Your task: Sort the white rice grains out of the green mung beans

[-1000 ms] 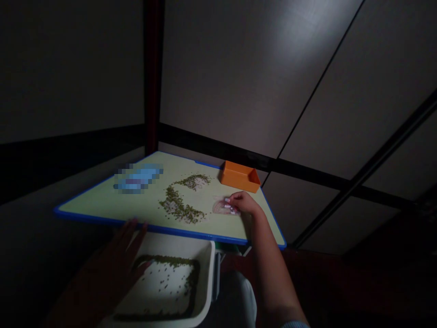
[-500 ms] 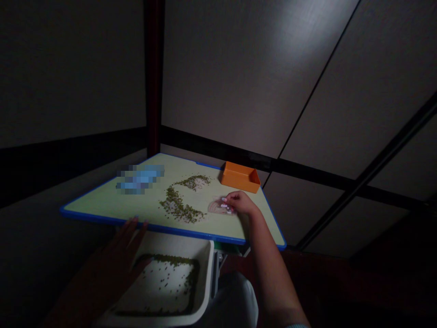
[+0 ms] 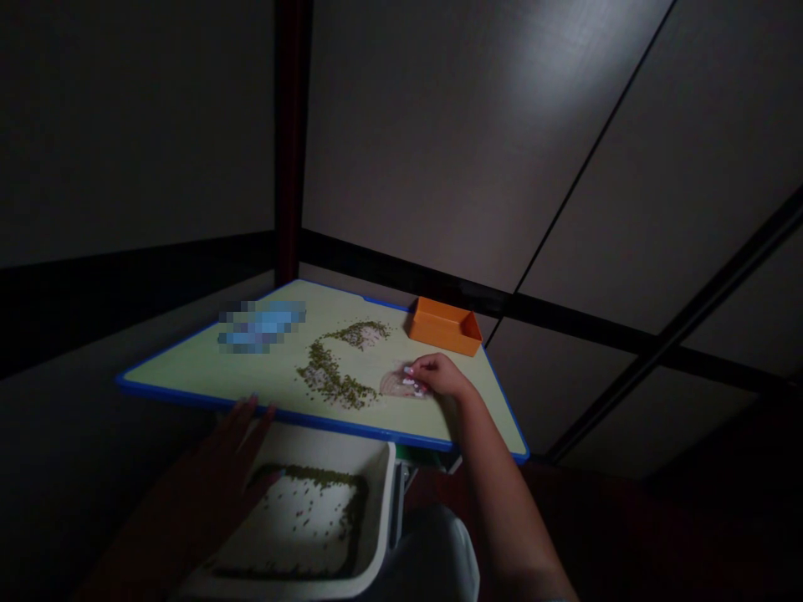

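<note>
Right of centre, the right grip pinches a clear card, perhaps for fine control.
Lower left, the left grip spreads beside counter and bin, perhaps to steady them.

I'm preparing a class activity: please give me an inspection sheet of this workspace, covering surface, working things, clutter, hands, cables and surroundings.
Surface: pale table with blue edging.
Working things: translucent piece; green grains with paler ones among them; white tub below the near edge, more green grains inside.
Clutter: orange box at far right; blue item, pixelated, at left.
Hands: right hand holds the translucent piece; left hand, shadowed, fingers spread near the table's edge.
Cables: nothing seen.
Surroundings: dim; panelled wall.
</note>
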Action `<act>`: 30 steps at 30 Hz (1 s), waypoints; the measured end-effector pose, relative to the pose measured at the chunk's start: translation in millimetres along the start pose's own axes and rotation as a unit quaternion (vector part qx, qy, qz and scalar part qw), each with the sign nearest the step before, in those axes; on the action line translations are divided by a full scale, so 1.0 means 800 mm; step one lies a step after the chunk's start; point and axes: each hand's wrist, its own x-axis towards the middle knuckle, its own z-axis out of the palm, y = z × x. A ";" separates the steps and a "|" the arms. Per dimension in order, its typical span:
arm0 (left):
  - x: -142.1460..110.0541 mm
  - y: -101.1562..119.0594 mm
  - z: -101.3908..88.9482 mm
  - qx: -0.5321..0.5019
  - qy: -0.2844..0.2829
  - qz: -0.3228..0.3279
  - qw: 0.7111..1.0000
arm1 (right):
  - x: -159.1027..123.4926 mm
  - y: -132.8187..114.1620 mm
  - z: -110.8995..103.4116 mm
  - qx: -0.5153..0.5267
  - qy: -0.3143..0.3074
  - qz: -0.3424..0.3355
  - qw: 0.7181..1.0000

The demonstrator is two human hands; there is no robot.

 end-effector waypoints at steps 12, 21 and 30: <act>0.000 0.003 -0.005 -0.004 -0.033 -0.014 0.999 | -0.002 -0.004 -0.004 0.019 -0.021 0.005 1.000; 0.002 0.004 -0.008 -0.006 -0.031 -0.015 0.999 | 0.001 0.005 -0.004 0.014 -0.032 0.002 0.999; 0.006 0.005 -0.013 -0.008 -0.045 -0.019 0.999 | 0.000 0.007 -0.007 0.008 -0.024 -0.010 1.000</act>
